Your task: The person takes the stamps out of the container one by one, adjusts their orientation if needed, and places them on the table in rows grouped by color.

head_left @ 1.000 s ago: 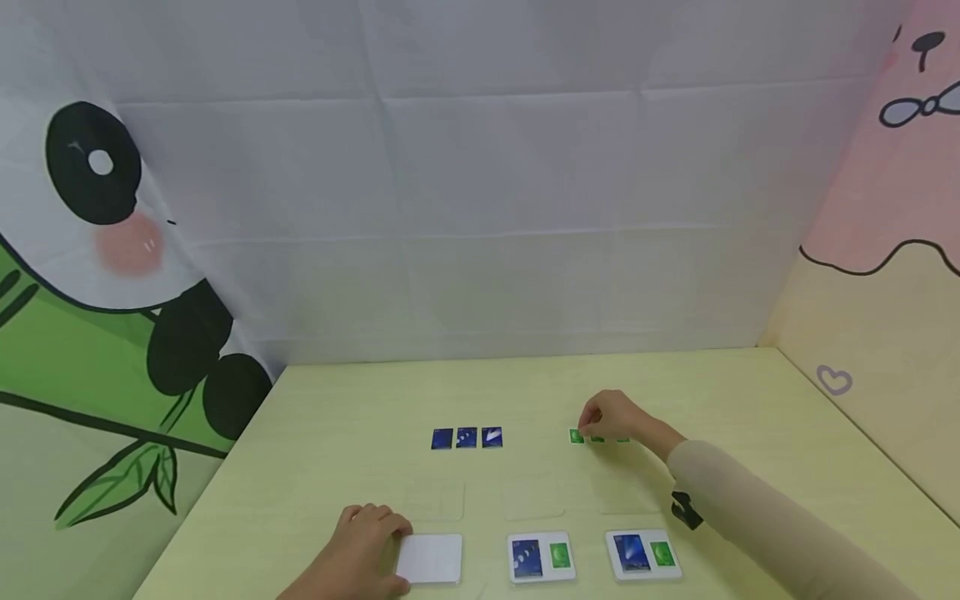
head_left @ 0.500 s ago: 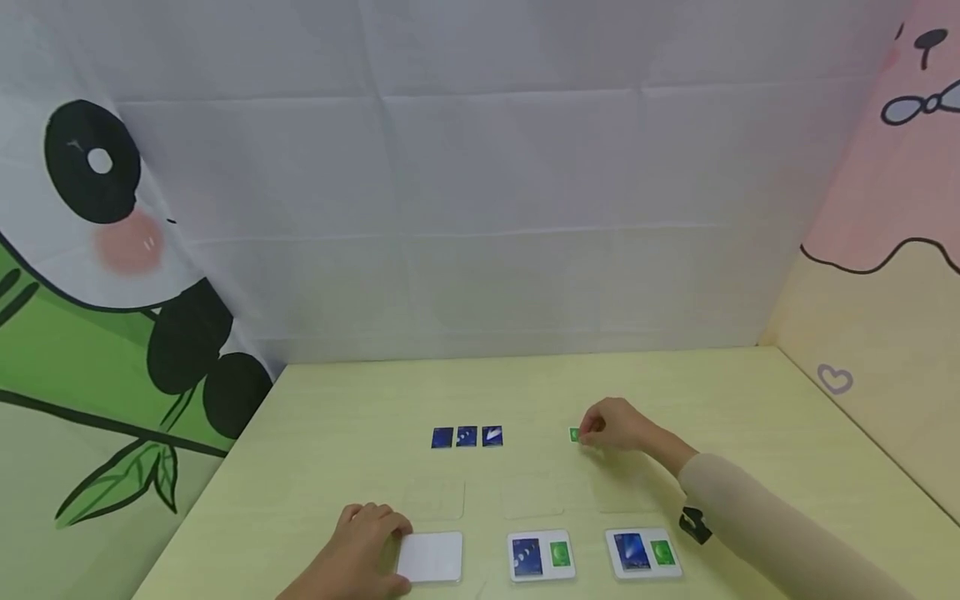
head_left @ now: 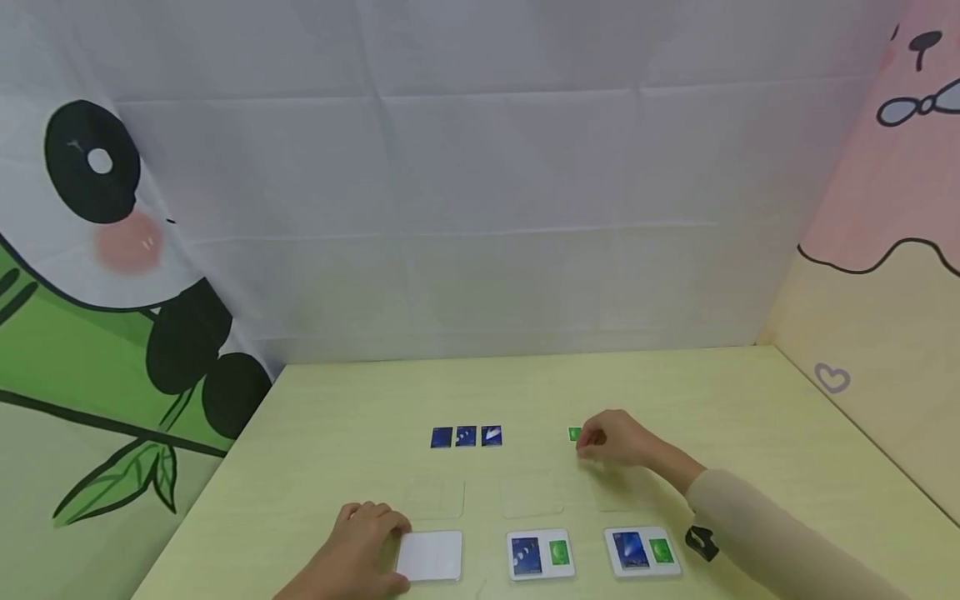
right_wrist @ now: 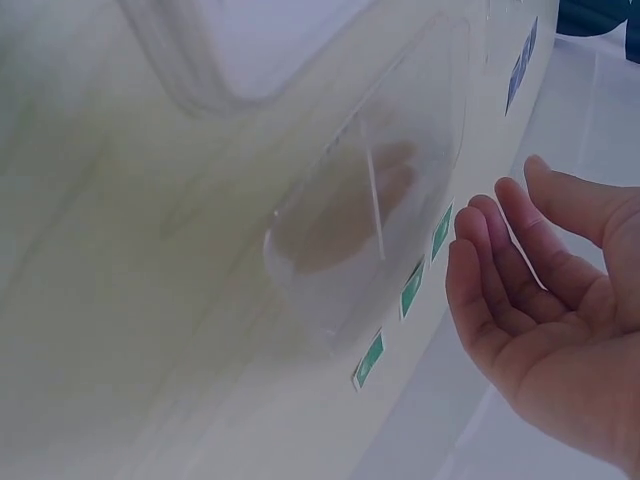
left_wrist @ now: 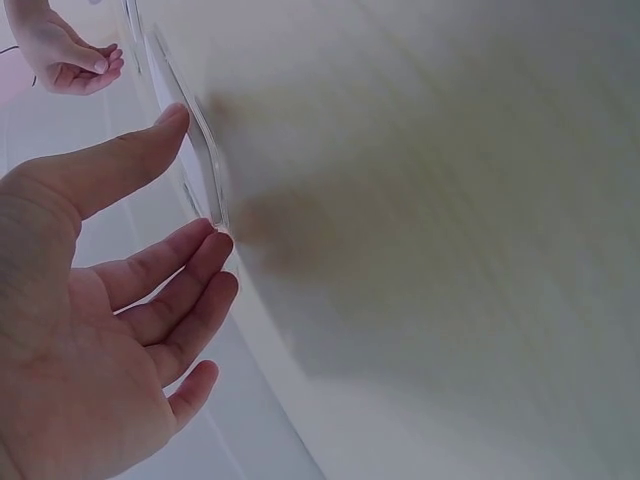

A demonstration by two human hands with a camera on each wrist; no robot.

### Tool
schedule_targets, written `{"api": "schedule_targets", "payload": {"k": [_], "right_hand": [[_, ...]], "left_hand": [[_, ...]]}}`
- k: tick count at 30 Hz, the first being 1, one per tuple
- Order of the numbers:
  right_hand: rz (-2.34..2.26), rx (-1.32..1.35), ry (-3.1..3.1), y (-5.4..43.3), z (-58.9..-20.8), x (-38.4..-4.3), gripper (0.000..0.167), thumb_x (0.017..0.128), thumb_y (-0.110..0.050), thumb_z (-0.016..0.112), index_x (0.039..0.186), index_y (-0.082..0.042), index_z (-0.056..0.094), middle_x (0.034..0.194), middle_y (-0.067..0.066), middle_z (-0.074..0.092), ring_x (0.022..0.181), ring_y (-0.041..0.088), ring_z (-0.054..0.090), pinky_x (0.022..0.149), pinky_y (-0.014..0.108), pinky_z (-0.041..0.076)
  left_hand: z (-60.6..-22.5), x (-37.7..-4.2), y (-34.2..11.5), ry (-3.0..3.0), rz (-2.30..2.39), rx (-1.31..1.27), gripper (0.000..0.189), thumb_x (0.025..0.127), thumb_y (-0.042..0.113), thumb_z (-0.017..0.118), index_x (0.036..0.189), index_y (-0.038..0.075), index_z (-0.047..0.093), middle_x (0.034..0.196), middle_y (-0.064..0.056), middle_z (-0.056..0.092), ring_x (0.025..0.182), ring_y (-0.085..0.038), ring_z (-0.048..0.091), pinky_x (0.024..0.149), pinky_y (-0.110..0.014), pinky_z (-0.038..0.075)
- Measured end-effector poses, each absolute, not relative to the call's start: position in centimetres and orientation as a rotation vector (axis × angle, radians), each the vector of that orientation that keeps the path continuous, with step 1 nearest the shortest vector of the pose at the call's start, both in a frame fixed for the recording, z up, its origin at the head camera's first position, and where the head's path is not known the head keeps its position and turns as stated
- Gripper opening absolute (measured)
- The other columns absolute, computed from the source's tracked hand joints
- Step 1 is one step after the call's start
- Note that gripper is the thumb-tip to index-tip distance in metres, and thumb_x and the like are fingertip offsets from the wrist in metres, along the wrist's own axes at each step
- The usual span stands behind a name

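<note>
My left hand (head_left: 362,550) spans the left side of a blank white rounded card (head_left: 431,556), with the thumb at its near corner and fingertips at the far one. In the left wrist view the fingertips meet the edge of the white card (left_wrist: 205,165). The right hand (head_left: 617,437) hovers by the small green cards (head_left: 574,434), its fingers loosely bent. The right wrist view shows thumb and fingers apart, nothing visible between them, and three green cards (right_wrist: 412,290) lying in a row. In the head view this hand hides most of them.
Three small dark blue cards (head_left: 466,436) lie in a row at the back. Two white rounded cards (head_left: 540,553) at the front right each bear a blue and a green picture. Clear rounded plastic pieces (head_left: 532,495) lie mid-table. White cloth (head_left: 480,208) hangs behind.
My right hand has come away from the green cards, slightly towards me. The left hand has stayed at the blank white card.
</note>
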State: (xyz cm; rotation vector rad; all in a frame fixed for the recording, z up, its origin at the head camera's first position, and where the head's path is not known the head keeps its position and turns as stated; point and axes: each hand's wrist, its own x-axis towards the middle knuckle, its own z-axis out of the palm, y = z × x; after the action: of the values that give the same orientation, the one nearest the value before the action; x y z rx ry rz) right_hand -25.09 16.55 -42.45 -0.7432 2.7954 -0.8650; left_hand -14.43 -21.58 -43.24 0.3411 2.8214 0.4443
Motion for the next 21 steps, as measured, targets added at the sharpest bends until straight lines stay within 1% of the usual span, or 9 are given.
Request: {"api": "schedule_targets", "payload": {"k": [10, 16, 21], "right_hand": [[-0.872, -0.725, 2.783, 16.5, -42.9, -23.8, 0.004, 0.085, -0.016, 0.071, 0.084, -0.012, 0.070, 0.079, -0.006, 0.065, 0.071, 0.005, 0.051, 0.065, 0.018, 0.045], [-0.865, -0.748, 2.775, 16.5, -43.0, -23.2, 0.006, 0.086, -0.018, 0.070, 0.085, -0.012, 0.070, 0.079, -0.008, 0.065, 0.071, 0.002, 0.052, 0.066, 0.017, 0.046], [-0.883, -0.781, 2.770, 16.7, -43.1, -22.8, 0.004, 0.086, -0.017, 0.070, 0.086, -0.013, 0.070, 0.080, -0.009, 0.066, 0.072, -0.001, 0.053, 0.067, 0.017, 0.047]], "left_hand": [[-43.0, -14.2, -21.7, 2.845, 0.456, 0.371, 0.053, 0.063, 0.039, 0.087, 0.102, 0.011, 0.066, 0.098, 0.001, 0.065, 0.096, -0.022, 0.052, 0.103, -0.061, 0.030], [-42.8, -14.2, -21.6, 2.859, 0.443, 0.373, 0.053, 0.063, 0.039, 0.087, 0.103, 0.011, 0.066, 0.097, 0.002, 0.065, 0.095, -0.021, 0.053, 0.102, -0.060, 0.031], [-42.6, -14.1, -21.3, 2.865, 0.454, 0.382, 0.052, 0.064, 0.040, 0.086, 0.103, 0.013, 0.067, 0.098, 0.004, 0.065, 0.095, -0.020, 0.054, 0.102, -0.060, 0.031]]}}
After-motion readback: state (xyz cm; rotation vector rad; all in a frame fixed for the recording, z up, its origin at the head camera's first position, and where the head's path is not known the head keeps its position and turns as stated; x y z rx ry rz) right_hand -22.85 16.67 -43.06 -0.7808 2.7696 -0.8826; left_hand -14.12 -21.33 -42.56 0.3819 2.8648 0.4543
